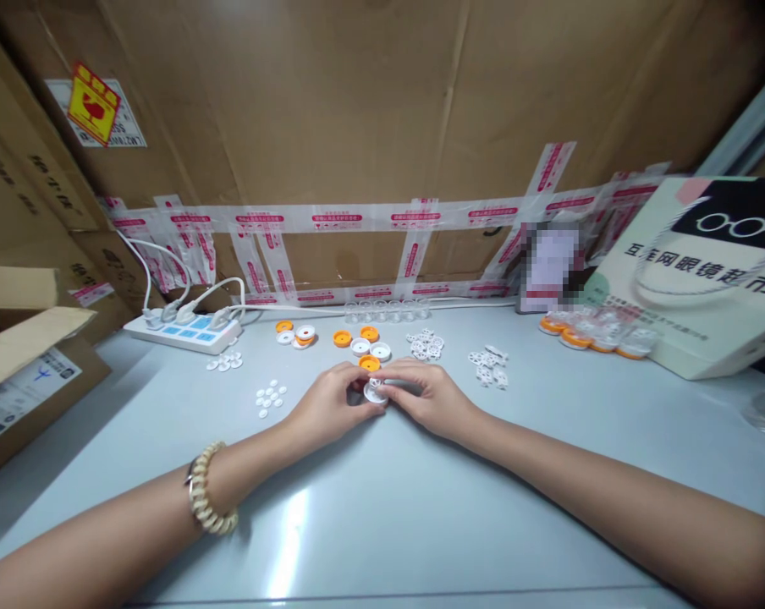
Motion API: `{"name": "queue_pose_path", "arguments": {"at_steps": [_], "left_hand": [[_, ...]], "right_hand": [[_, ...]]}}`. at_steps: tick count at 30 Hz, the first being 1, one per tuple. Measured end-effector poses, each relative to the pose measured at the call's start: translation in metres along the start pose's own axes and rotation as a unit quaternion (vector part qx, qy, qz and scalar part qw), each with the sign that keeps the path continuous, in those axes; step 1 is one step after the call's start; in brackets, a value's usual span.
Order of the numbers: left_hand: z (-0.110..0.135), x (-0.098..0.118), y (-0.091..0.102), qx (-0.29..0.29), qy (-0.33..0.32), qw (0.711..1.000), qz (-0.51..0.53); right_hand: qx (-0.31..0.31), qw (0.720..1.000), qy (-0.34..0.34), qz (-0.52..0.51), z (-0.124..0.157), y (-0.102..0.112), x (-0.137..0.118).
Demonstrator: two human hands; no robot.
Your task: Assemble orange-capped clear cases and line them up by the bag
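Note:
Just above the table, my left hand (344, 396) grips a round white plastic cap (374, 394) by its rim. From the other side, my right hand (424, 393) pinches a small white openwork piece (376, 383) at the cap's middle; fingers partly cover it. Right behind the hands lies an orange cap (369, 363). Farther back are more orange caps (342, 338) and white caps (380, 351). White openwork pieces lie in a pile (426, 344) and in a second group (489, 367) to the right. Small white discs (271, 397) are spread left of my left hand.
A white power strip (183, 330) with plugs stands back left, near an open cardboard box (33, 381). Clear cups (388, 312) line the back. At the right are a phone (548, 266), orange-based clear domes (595, 331) and a paper bag (693, 288).

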State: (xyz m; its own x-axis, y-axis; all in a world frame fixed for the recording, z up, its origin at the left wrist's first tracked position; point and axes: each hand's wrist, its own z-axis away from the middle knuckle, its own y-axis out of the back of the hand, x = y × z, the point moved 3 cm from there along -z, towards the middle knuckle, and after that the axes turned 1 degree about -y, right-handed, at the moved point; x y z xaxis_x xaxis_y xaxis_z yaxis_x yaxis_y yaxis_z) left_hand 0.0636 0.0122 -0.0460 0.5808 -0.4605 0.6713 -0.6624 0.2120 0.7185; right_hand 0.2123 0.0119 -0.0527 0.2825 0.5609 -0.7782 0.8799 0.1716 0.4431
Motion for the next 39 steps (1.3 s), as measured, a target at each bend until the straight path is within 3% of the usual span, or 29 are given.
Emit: {"name": "queue_pose_path", "arguments": {"at_steps": [15, 18, 22, 26, 32, 39], "left_hand": [[0.004, 0.004, 0.003, 0.004, -0.026, 0.999, -0.032], [0.005, 0.002, 0.002, 0.011, -0.017, 0.999, -0.026], [0.006, 0.0, 0.002, 0.02, -0.012, 1.0, -0.01], [0.008, 0.002, 0.002, 0.027, -0.019, 0.999, 0.0], [0.011, 0.006, 0.003, 0.024, -0.018, 1.0, -0.003], [0.011, 0.006, 0.002, 0.017, -0.02, 1.0, -0.005]], "right_hand": [[-0.004, 0.999, -0.049, -0.02, 0.003, 0.002, -0.011], [0.053, 0.997, -0.05, -0.023, -0.004, 0.021, -0.011], [0.177, 0.981, -0.078, 0.008, -0.033, 0.07, 0.016], [0.166, 0.973, -0.142, 0.073, -0.064, 0.101, 0.061], [0.166, 0.967, -0.182, 0.069, -0.078, 0.094, 0.1], [0.208, 0.956, -0.2, 0.054, -0.078, 0.095, 0.104]]}}
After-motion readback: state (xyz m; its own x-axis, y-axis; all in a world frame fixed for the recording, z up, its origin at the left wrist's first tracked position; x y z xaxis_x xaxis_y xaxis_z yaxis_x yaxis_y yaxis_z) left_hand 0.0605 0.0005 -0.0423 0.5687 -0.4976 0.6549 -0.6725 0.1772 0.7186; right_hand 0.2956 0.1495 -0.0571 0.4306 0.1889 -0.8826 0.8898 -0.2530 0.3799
